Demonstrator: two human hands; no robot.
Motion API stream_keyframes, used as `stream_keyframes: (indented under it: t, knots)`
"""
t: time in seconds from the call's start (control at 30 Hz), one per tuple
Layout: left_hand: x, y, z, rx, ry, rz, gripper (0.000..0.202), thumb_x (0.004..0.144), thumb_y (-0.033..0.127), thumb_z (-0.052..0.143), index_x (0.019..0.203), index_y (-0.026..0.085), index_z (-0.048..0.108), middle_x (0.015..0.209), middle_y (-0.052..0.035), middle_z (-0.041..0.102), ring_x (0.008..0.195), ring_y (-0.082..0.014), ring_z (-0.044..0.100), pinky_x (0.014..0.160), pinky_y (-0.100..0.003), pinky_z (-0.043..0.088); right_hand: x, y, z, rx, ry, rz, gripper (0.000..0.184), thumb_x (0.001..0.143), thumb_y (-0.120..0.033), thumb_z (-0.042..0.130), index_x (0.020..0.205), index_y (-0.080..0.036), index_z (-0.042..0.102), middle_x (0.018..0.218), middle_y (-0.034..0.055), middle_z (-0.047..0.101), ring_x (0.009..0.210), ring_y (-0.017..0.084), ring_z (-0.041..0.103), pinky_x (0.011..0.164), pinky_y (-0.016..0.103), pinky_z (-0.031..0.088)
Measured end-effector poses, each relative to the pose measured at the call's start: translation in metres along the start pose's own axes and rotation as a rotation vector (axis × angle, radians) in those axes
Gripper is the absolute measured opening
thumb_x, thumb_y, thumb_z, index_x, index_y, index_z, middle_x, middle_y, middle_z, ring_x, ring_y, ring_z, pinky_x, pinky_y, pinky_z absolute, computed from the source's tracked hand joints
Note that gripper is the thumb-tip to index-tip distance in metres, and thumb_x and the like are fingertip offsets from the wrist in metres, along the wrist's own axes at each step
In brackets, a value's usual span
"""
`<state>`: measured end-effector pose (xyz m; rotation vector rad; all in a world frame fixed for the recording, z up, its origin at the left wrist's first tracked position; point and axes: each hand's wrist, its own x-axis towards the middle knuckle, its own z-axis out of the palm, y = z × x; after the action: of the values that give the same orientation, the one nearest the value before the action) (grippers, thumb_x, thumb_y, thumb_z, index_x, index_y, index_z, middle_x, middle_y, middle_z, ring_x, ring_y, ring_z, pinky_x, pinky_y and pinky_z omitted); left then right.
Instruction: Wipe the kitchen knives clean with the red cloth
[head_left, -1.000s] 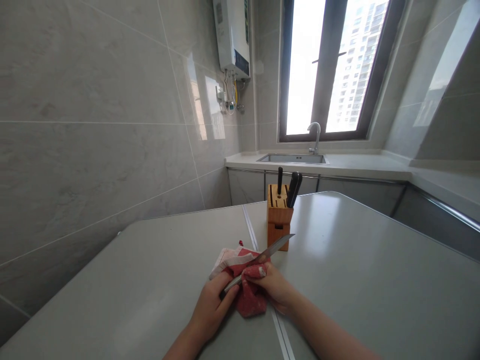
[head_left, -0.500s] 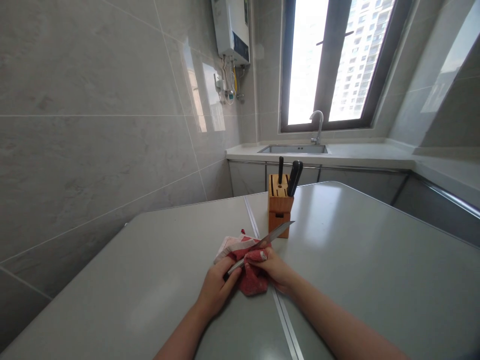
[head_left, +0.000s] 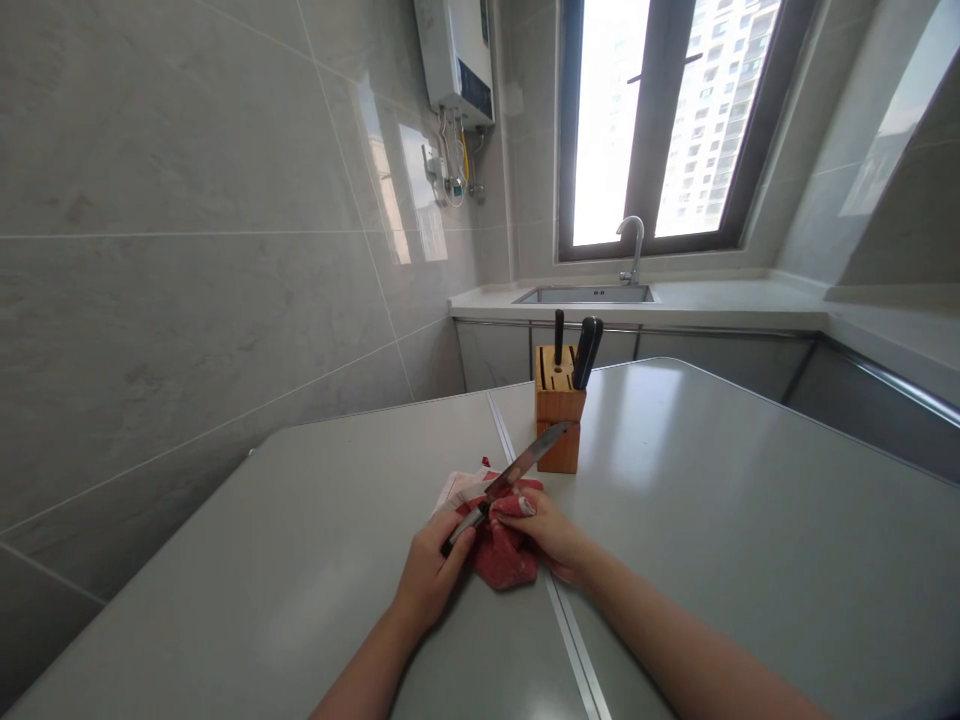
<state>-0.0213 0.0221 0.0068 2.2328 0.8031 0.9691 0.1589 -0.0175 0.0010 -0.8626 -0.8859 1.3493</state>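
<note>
While the left hand [head_left: 433, 578] is gripping the knife [head_left: 525, 462] steady, the right hand [head_left: 547, 535] is pinching a red cloth [head_left: 502, 556] against it.

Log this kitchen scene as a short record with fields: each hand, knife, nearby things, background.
Left hand: grips the dark handle of the steel kitchen knife
Right hand: pinches the crumpled red cloth around the blade's base
Knife: steel kitchen knife, tip angled up toward the block
Cloth: crumpled red cloth, resting on the table
Nearby: light wooden knife block holding dark-handled knives, on a pale grey table
Background: stainless steel sink, curved metal faucet, window
</note>
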Motion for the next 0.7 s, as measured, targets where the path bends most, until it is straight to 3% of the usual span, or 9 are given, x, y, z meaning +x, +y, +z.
stream_keyframes:
  t: [0.23,0.47,0.7]
  knots:
    - [0.001,-0.002,0.0,0.008,0.049,-0.019,0.034,0.089,0.039,0.043,0.09,0.014,0.066,0.084,-0.0059,0.066,0.077,-0.0185,0.058,0.072,-0.026,0.046,-0.001,-0.002,0.003,-0.009,-0.017,-0.014,0.036,0.06,-0.028,0.079,0.09,-0.016,0.064,0.082,0.0031,0.068,0.073,0.015,0.062,0.072,0.028,0.046]
    - [0.002,0.01,-0.002,-0.034,-0.038,0.057,0.032,0.088,0.037,0.045,0.104,0.017,0.065,0.1,-0.0084,0.067,0.093,-0.0215,0.059,0.086,-0.031,0.045,0.0,0.002,0.003,0.023,-0.034,0.034,0.028,0.061,-0.031,0.079,0.074,-0.011,0.064,0.07,0.0033,0.066,0.062,0.012,0.058,0.063,0.024,0.043]
    - [0.003,0.01,-0.002,-0.053,-0.055,0.062,0.034,0.088,0.034,0.046,0.114,0.018,0.061,0.11,-0.0103,0.064,0.099,-0.0227,0.057,0.088,-0.032,0.044,-0.001,0.0,0.004,0.018,-0.016,0.005,0.029,0.061,-0.031,0.079,0.077,-0.012,0.065,0.071,0.0031,0.067,0.063,0.012,0.058,0.063,0.024,0.042]
